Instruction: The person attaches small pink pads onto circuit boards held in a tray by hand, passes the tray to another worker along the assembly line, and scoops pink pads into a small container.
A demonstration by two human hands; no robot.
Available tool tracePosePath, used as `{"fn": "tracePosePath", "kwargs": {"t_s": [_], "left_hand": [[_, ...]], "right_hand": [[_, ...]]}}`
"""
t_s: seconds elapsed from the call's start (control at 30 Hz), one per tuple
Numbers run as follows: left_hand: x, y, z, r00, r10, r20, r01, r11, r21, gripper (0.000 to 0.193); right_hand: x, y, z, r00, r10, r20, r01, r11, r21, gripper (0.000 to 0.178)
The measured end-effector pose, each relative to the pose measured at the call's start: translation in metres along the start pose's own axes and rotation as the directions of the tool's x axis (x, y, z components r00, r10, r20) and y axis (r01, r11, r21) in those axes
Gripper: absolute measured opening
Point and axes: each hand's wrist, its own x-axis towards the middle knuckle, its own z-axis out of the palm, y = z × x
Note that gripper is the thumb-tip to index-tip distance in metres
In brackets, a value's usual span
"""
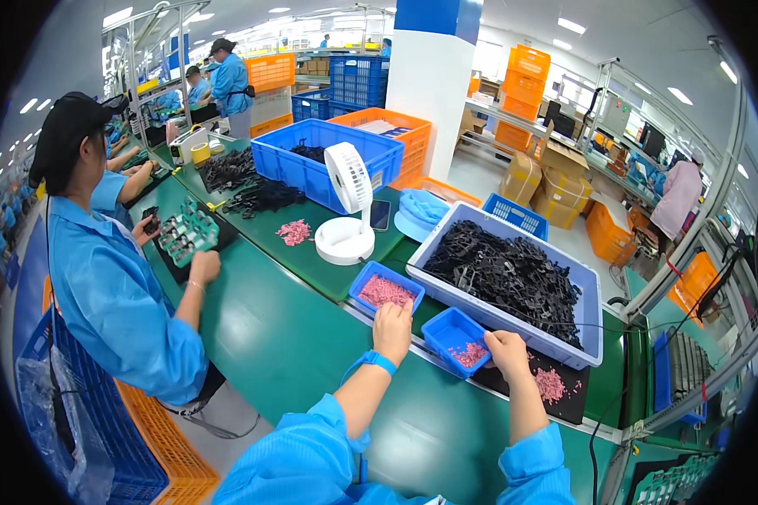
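My left hand (393, 330) reaches to the near edge of a small blue bin (360, 281) heaped with tiny pink pieces (384, 290). Its fingers are bunched together, and what lies between them is hidden. On that wrist sits a blue band (379, 362). My right hand (509, 353) grips the right side of a second small blue bin (448, 321), which is tilted a little and has a thin scatter of pink pieces (468, 353) toward its near right corner. More pink pieces (551, 385) lie loose on a dark mat (574, 406) beside my right hand.
Behind the small bins stands a large pale-blue crate (595, 324) full of black plastic parts (505, 273). A white fan (344, 240), a phone (381, 215) and another pink pile (294, 232) are farther back. At left, a co-worker (126, 286) handles a green tray (189, 231).
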Motion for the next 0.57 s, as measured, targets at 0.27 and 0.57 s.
{"fn": "tracePosePath", "kwargs": {"t_s": [0.27,0.57], "left_hand": [[-0.002,0.0,-0.007,0.997,-0.07,0.036,0.068,0.996,0.066,0.037],[0.003,0.018,-0.011,0.997,-0.013,0.074,0.01,0.999,0.05,0.049]], "right_hand": [[0.054,0.013,0.045,0.983,-0.181,0.02,0.175,0.913,-0.369,0.035],[0.014,0.033,0.056,0.954,-0.086,-0.288,0.13,0.982,0.136,0.052]]}}
